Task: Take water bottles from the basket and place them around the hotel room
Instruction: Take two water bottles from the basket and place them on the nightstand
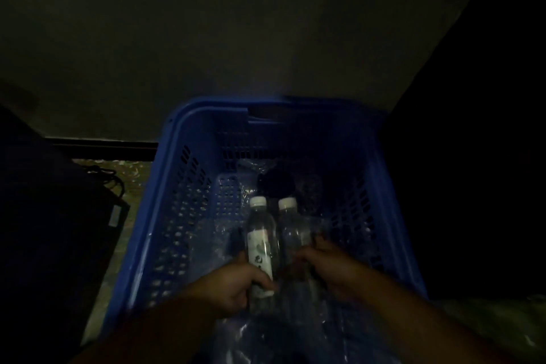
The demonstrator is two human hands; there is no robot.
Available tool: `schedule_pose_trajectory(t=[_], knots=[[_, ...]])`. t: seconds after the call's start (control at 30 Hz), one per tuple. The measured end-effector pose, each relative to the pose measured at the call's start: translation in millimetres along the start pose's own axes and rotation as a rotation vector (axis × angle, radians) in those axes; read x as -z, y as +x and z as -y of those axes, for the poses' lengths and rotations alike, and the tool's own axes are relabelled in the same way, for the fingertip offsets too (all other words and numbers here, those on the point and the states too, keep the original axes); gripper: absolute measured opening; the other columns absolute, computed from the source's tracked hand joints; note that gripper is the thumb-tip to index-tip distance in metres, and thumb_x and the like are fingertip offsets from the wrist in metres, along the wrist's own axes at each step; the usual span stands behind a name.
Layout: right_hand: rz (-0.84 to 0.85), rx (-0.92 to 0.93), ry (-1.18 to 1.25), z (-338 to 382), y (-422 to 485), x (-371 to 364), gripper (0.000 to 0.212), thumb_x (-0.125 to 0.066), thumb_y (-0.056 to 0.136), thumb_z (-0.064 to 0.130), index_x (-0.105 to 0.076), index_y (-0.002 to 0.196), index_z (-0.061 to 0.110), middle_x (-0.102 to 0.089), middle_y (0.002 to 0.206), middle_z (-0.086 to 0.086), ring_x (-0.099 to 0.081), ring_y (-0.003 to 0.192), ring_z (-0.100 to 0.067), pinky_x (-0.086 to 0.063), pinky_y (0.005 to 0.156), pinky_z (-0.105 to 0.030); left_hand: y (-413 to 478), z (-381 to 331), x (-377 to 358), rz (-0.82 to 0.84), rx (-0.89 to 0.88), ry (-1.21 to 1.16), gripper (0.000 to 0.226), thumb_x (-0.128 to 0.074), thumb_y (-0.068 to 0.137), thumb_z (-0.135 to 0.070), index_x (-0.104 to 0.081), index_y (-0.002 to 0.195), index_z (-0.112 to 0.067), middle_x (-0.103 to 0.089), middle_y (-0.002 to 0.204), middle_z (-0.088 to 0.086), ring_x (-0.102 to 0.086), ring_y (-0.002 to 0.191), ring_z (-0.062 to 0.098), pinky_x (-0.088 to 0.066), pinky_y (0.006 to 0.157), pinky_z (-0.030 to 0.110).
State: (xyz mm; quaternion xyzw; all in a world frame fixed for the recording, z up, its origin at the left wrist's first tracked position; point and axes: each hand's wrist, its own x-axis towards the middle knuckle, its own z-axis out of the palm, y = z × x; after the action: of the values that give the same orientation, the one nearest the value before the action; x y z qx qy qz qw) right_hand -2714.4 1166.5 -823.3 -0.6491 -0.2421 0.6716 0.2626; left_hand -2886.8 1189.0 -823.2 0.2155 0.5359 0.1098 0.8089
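A blue slotted plastic basket [177, 186] fills the middle of the dim view. Inside it, two clear water bottles with white caps stand side by side over crumpled clear plastic wrap. My left hand [233, 287] is closed around the lower part of the left bottle [260, 233], which carries a white label. My right hand [331, 269] is wrapped around the lower part of the right bottle [291, 224]. Both forearms reach into the basket from the bottom edge.
A dark round object [276, 183] lies at the far end of the basket. A black box-like object with cables [97, 210] stands on the patterned floor at the left. A plain wall rises behind, and a dark surface borders the right.
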Motion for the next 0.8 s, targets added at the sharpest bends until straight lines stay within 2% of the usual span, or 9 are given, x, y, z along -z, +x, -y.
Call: schedule_pose_trajectory(t=[0.1, 0.17, 0.23, 0.3, 0.37, 0.47, 0.6, 0.7, 0.8], knots=[[0.004, 0.13, -0.118, 60.1, -72.9, -1.6, 0.058, -0.078, 0.071, 0.025, -0.047, 0.12, 0.025, -0.063, 0.111, 0.001, -0.064, 0.099, -0.018, -0.056, 0.08, -0.036, -78.3, -37.7, -30.1, 0.002, -0.092, -0.084, 0.037, -0.056, 0.078, 0.005, -0.06, 0.113, -0.007, -0.07, 0.105, 0.02, -0.067, 0.093, 0.035, -0.056, 0.079, 0.045], [-0.009, 0.253, -0.099, 106.4, -121.9, -9.3, 0.058, -0.078, 0.071, 0.019, -0.046, 0.118, 0.023, -0.063, 0.105, 0.003, -0.067, 0.087, -0.01, -0.055, 0.062, -0.022, -134.5, -70.4, -49.8, 0.007, -0.175, -0.151, 0.033, -0.057, 0.072, -0.003, -0.066, 0.104, -0.007, -0.073, 0.092, 0.015, -0.07, 0.081, 0.029, -0.055, 0.079, 0.043], [0.001, 0.357, -0.074, 157.1, -170.0, -21.6, 0.051, -0.077, 0.072, 0.016, -0.049, 0.111, 0.032, -0.066, 0.101, 0.003, -0.07, 0.08, -0.007, -0.053, 0.056, -0.017, -194.6, -105.5, -67.1, 0.017, -0.225, -0.189, 0.037, -0.06, 0.064, -0.011, -0.069, 0.1, -0.009, -0.074, 0.088, 0.014, -0.069, 0.081, 0.028, -0.054, 0.082, 0.044], [0.014, 0.423, -0.047, 209.0, -220.7, -35.2, 0.044, -0.074, 0.075, 0.023, -0.049, 0.103, 0.047, -0.068, 0.101, 0.005, -0.07, 0.084, -0.006, -0.056, 0.062, -0.02, -258.0, -141.8, -81.3, 0.029, -0.265, -0.185, 0.04, -0.064, 0.064, -0.019, -0.069, 0.103, -0.011, -0.073, 0.097, 0.014, -0.069, 0.09, 0.03, -0.052, 0.089, 0.048], [0.011, 0.456, -0.016, 260.3, -273.8, -49.2, 0.034, -0.065, 0.081, 0.036, -0.048, 0.105, 0.053, -0.068, 0.105, 0.007, -0.069, 0.092, -0.01, -0.057, 0.076, -0.029, -323.4, -176.6, -95.1, 0.033, -0.279, -0.18, 0.043, -0.064, 0.072, -0.037, -0.07, 0.108, -0.015, -0.071, 0.11, 0.014, -0.066, 0.103, 0.032, -0.047, 0.097, 0.052], [0.024, 0.458, 0.017, 331.4, -351.7, -67.1, 0.036, -0.052, 0.088, 0.046, -0.044, 0.124, 0.044, -0.068, 0.11, 0.003, -0.068, 0.098, -0.015, -0.054, 0.088, -0.04, -421.1, -224.4, -119.3, 0.034, -0.307, -0.13, 0.067, -0.046, 0.073, -0.068, -0.068, 0.113, -0.019, -0.07, 0.114, 0.012, -0.064, 0.109, 0.03, -0.045, 0.099, 0.053], [0.165, 0.512, 0.046, 403.7, -450.9, -78.0, 0.022, -0.054, 0.088, 0.04, -0.051, 0.109, 0.047, -0.075, 0.093, 0.001, -0.072, 0.084, -0.016, -0.057, 0.061, -0.029, -541.3, -262.1, -148.6, -0.029, -0.427, -0.094, 0.068, -0.046, 0.07, -0.063, -0.062, 0.118, -0.019, -0.07, 0.113, 0.012, -0.065, 0.107, 0.03, -0.05, 0.091, 0.05], [0.277, 0.579, 0.024, 438.1, -509.1, -84.3, 0.027, -0.059, 0.083, 0.04, -0.052, 0.109, 0.047, -0.075, 0.094, -0.001, -0.072, 0.087, -0.021, -0.057, 0.061, -0.031, -607.7, -271.5, -160.5, -0.061, -0.552, -0.059, 0.066, -0.049, 0.071, -0.059, -0.058, 0.121, -0.018, -0.07, 0.113, 0.012, -0.066, 0.105, 0.031, -0.05, 0.09, 0.053], [0.358, 0.629, 0.001, 454.9, -554.6, -91.5, 0.038, -0.064, 0.077, 0.041, -0.054, 0.113, 0.044, -0.074, 0.098, -0.007, -0.071, 0.091, -0.026, -0.058, 0.071, -0.041, -660.5, -267.6, -177.3, -0.147, -0.636, -0.055, 0.068, -0.058, 0.068, -0.054, -0.055, 0.122, -0.013, -0.07, 0.112, 0.015, -0.067, 0.103, 0.033, -0.048, 0.091, 0.058]])
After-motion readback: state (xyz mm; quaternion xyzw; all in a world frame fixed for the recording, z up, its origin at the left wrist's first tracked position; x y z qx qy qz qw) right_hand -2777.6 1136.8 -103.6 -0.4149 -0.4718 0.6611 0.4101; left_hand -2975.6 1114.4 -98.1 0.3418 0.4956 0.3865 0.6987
